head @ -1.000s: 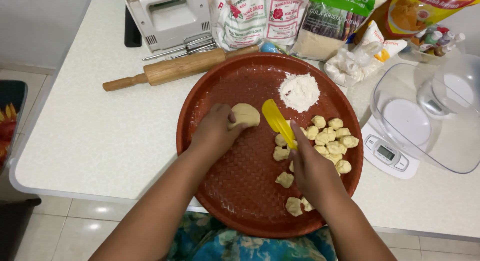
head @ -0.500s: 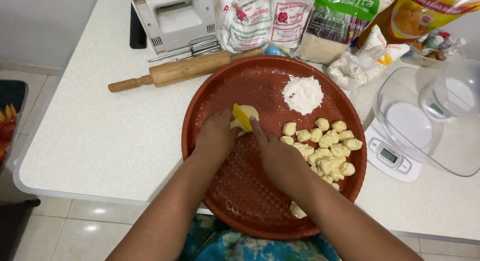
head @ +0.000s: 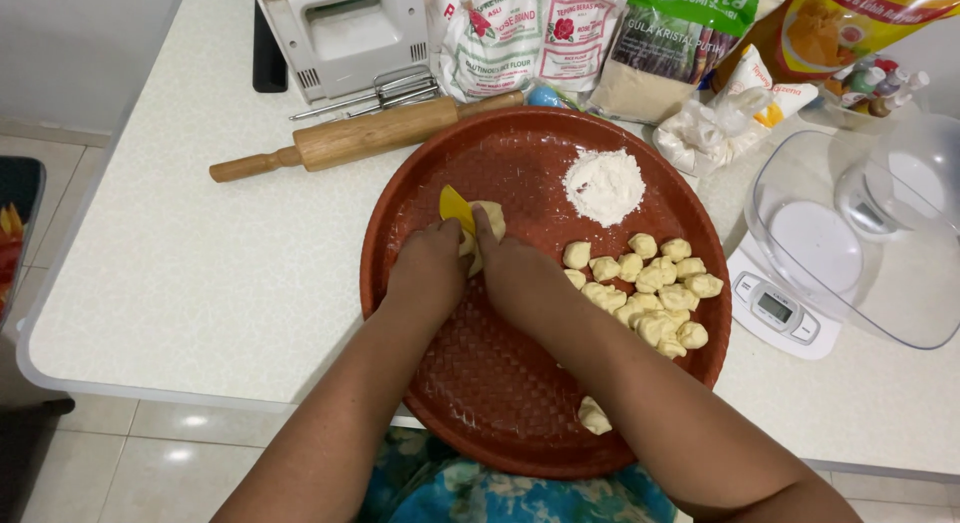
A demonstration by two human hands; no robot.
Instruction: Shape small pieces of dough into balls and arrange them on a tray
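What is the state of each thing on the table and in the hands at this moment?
left hand: closed on the dough lump
right hand: pressing the yellow scraper into the lump
dough lump: uncut part showing between the hands
yellow scraper: upright, edge in dough
dough pieces: cut, heaped on the right of the tray
flour: loose pile
red tray: flat on the table
rolling pin: lying unused
scale bowl: empty

Around the round red tray (head: 400,233), my way is open over its bare near half and across the counter (head: 190,283) to its left. The flour heap (head: 603,186) and dough pieces (head: 645,288) crowd its right side; the rolling pin (head: 365,136) blocks its far rim.
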